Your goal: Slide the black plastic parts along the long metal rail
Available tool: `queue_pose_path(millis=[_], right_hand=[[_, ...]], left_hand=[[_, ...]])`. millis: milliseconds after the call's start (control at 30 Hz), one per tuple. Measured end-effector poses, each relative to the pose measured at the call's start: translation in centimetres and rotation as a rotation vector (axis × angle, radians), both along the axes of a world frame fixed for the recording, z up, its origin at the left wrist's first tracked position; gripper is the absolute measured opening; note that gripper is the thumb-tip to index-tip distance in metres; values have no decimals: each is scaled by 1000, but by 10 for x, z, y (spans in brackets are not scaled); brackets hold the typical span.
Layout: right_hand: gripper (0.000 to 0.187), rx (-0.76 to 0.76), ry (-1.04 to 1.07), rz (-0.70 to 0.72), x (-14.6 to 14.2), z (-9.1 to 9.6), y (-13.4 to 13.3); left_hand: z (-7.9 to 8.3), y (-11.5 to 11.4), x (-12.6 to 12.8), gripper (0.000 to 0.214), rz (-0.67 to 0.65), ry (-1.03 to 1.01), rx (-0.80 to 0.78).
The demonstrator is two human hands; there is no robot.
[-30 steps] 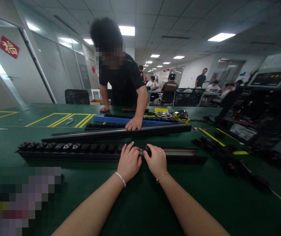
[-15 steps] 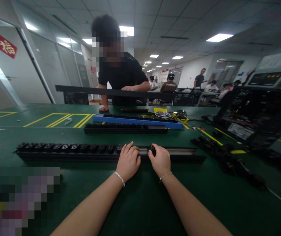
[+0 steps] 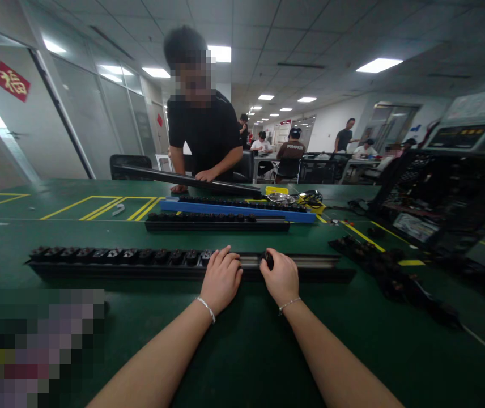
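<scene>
A long black rail (image 3: 110, 271) lies across the table before me, with a row of black socket modules (image 3: 144, 256) in its left part and a bare metallic channel to the right. My left hand (image 3: 223, 277) is closed over the rail at the right end of the row, fingers across the top and thumb on the near side. Farther right, my right hand (image 3: 283, 276) pinches a small black module (image 3: 269, 260) at the channel. Whether it touches the rail is hidden by my fingers.
A shorter black rail (image 3: 217, 225) and a blue rail (image 3: 242, 211) lie beyond. Across the table a person (image 3: 204, 124) holds a long black bar (image 3: 174, 177). Black parts (image 3: 389, 277) and an open black case (image 3: 433, 198) stand right; a metal dish (image 3: 280, 198) sits behind.
My right hand has shifted slightly right with the black module, while my left hand stays put. The person opposite has lowered the long black bar, and its right end now slopes down toward the table.
</scene>
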State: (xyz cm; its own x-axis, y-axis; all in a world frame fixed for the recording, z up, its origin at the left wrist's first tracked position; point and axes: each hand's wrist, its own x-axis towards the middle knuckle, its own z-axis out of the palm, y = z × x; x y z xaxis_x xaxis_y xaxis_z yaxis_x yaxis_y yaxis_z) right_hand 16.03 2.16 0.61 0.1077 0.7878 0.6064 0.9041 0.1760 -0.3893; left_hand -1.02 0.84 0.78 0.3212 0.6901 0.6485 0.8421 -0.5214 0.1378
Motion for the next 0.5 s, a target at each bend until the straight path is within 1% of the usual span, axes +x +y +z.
queue_pose_path(millis=[200,500], right_hand=[[33,12,1,-7,2,-2,1],[33,-15,19,-29,3,0,0]], left_hand=[[1,-1,0,13,3,2,2],[-1,0,-1,14,-4,-2,15]])
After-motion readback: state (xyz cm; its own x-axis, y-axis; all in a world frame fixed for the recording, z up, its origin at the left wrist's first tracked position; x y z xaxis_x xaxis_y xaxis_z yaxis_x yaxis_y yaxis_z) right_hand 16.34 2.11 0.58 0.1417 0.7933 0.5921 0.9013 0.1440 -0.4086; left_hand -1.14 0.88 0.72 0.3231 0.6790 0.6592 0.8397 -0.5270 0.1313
